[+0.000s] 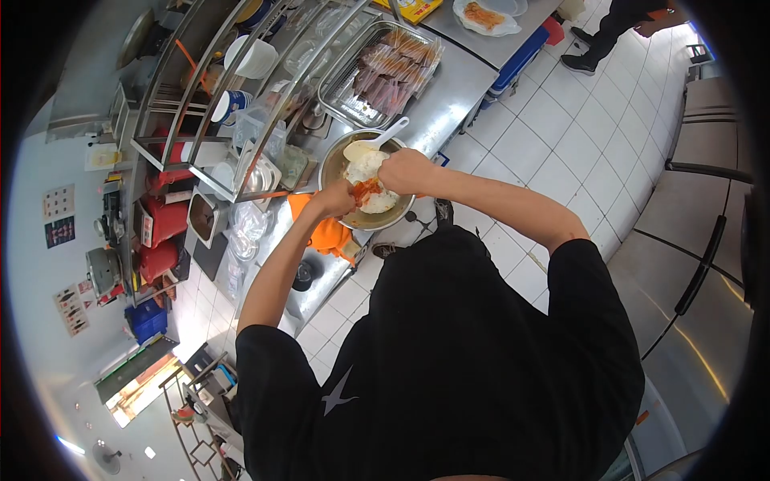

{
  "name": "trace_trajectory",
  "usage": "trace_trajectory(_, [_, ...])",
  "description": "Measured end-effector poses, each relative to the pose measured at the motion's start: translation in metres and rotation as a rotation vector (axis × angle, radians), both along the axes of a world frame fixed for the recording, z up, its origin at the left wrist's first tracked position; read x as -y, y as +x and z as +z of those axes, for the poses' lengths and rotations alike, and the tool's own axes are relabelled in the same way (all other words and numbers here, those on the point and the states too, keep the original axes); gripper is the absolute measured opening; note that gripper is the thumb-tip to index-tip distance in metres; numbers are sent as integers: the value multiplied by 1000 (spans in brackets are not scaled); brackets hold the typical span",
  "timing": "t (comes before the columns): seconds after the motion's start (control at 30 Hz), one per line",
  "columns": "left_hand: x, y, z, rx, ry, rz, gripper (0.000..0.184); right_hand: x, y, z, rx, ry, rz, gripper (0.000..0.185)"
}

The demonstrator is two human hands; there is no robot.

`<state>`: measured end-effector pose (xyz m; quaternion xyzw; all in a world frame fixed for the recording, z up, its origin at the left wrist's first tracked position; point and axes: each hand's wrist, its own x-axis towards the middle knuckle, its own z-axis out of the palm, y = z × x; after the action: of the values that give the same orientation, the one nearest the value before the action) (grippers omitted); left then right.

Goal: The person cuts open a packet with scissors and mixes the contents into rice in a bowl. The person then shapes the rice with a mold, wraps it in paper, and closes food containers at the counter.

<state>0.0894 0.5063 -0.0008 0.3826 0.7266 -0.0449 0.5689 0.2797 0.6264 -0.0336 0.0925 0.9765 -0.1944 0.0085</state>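
Curling left hand (pixel 339 200) and right hand (pixel 407 171) over metal bowl (pixel 393 217) | being unable to tell if gripping anything | expecting soft, sticky white food (pixel 366 165) | best cupping from beneath

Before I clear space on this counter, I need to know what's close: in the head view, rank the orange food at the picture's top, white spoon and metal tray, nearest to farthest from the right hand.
From the right hand:
1. White spoon: in the bowl.
2. Metal tray: beyond the bowl.
3. Orange food: past the tray, toward the right.
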Motion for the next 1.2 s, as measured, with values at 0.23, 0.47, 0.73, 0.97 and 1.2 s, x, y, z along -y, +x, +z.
trace_trajectory(0.23, [9, -7, -28, 23, 64, -83, 15, 9, 9, -1, -56, -40, 34, 22])
trace_trajectory(0.47, [5, -13, -2, 653, -208, 439, 29, 3, 9, -12, -32, -86, -40, 24])
trace_trajectory(0.73, [11, -2, 7, 636, -94, 515, 33, -3, 6, -5, -40, -100, -54, 27])
trace_trajectory(0.97, [23, 7, 14, 748, -41, 516, 25, -8, 6, -12, -41, -85, -38, 26])
trace_trajectory(1.2, [18, -10, -1, 513, -81, 349, 21, -5, 6, 1, -7, -61, 28, 27])
